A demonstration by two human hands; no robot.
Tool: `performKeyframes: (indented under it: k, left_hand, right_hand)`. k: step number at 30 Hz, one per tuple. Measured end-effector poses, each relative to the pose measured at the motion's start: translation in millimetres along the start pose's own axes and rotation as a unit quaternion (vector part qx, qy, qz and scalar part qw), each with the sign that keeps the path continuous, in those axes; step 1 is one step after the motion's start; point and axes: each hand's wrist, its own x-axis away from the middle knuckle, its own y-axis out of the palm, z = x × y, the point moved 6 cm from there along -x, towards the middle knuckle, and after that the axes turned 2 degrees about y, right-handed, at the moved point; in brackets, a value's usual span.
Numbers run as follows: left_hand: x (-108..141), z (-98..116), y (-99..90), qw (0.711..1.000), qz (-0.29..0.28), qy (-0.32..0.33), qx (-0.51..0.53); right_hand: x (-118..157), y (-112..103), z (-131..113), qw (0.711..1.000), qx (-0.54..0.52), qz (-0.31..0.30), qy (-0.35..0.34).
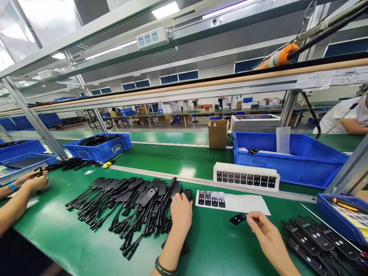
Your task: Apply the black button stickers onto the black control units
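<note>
A large pile of black controllers with short cables (pixel 135 195) lies on the green bench, their cable ends toward me. At the pile's right end, my left hand (pixel 181 212) has its fingers closed over a black controller (pixel 188 194); the fingertips are partly hidden. My right hand (pixel 266 232) pinches a small black label (pixel 238 219) by its right end, just above the bench. Between and beyond my hands lies a white label sheet (pixel 247 203) with several black labels on its left part. Several black controllers (pixel 313 237) are stacked to the right of my right hand.
Behind the sheet stands a stack of white label sheets (pixel 245 176) before a blue bin (pixel 290 159). A blue tray (pixel 345 218) holds papers and an orange cutter (pixel 349 205). At far left, a co-worker's hands (pixel 36 180) hold something dark near another blue bin (pixel 99 147).
</note>
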Motion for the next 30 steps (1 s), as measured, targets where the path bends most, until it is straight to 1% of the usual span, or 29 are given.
performKeyframes:
  k: [2,4,6,8,9,10,11,12,13,14,15,16,17,18,19,21,22,23,24,25,27,30]
  left_hand:
    - [-1.4,-5.4,2.6,1.000,0.004,0.003,-0.003]
    - [-0.3,-4.3,4.8,1.000,0.008,0.020,0.005]
    - [1.4,-1.1,3.8,0.999,0.016,0.037,0.021]
    - [3.1,2.2,-2.3,0.997,0.034,0.052,0.043]
    - [4.3,3.4,-9.0,0.994,0.059,0.057,0.077]
    - [6.3,4.4,-17.9,0.985,0.097,0.061,0.129]
    - [9.1,4.9,-27.5,0.969,0.136,0.061,0.198]
    - [12.4,5.6,-35.9,0.944,0.166,0.059,0.278]
    - [15.4,6.7,-41.1,0.913,0.175,0.050,0.365]
    - [17.7,9.6,-41.9,0.879,0.155,0.031,0.450]
    - [19.8,15.3,-38.0,0.845,0.106,0.004,0.525]
    - [23.0,23.7,-30.7,0.805,0.040,-0.030,0.592]
    - [27.8,33.8,-21.8,0.756,-0.029,-0.068,0.651]
    - [34.3,44.9,-12.4,0.700,-0.091,-0.106,0.701]
    - [41.9,56.3,-3.2,0.641,-0.145,-0.142,0.740]
    - [58.5,77.9,13.2,0.531,-0.229,-0.196,0.792]
    - [66.9,87.2,20.2,0.488,-0.264,-0.214,0.804]
    - [74.9,95.1,26.0,0.460,-0.296,-0.223,0.807]
    - [82.3,101.5,30.4,0.445,-0.325,-0.224,0.804]
    - [88.5,106.5,33.3,0.441,-0.349,-0.219,0.797]
    - [97.8,113.4,34.1,0.442,-0.386,-0.198,0.785]
    - [104.5,119.4,26.4,0.440,-0.425,-0.169,0.773]
  right_hand:
    - [8.4,7.4,4.5,1.000,-0.010,-0.015,0.003]
    - [11.9,11.3,7.6,0.999,-0.024,-0.025,0.008]
    - [12.8,10.7,7.4,0.999,-0.041,-0.021,0.013]
    - [12.8,7.6,4.1,0.998,-0.066,-0.010,0.018]
    - [12.8,5.8,1.8,0.997,-0.080,-0.004,0.019]
    - [12.8,4.4,-0.5,0.995,-0.093,0.000,0.022]
    - [12.8,3.1,-2.5,0.994,-0.105,0.004,0.024]
    - [12.8,2.1,-4.0,0.993,-0.115,0.008,0.026]
    - [12.8,1.5,-5.0,0.992,-0.123,0.009,0.030]
    - [12.9,1.3,-5.2,0.991,-0.129,0.009,0.034]
    - [12.9,1.4,-4.7,0.990,-0.136,0.008,0.039]
    - [13.0,1.6,-3.7,0.988,-0.146,0.005,0.046]
    - [13.0,2.0,-2.3,0.986,-0.159,0.002,0.053]
    - [13.1,2.4,-0.5,0.983,-0.174,-0.002,0.062]
    - [13.2,2.4,1.4,0.979,-0.189,-0.004,0.071]
    - [13.2,1.5,4.1,0.972,-0.217,-0.005,0.085]
    - [13.1,0.6,4.8,0.970,-0.226,-0.003,0.089]
    - [12.9,-0.2,4.9,0.969,-0.231,-0.001,0.092]
    - [12.6,-0.9,4.6,0.968,-0.231,0.000,0.094]
    - [12.3,-1.3,4.0,0.969,-0.227,0.000,0.096]
    - [12.1,-0.9,2.9,0.973,-0.208,-0.001,0.102]
    - [13.4,3.6,2.2,0.976,-0.183,-0.016,0.112]
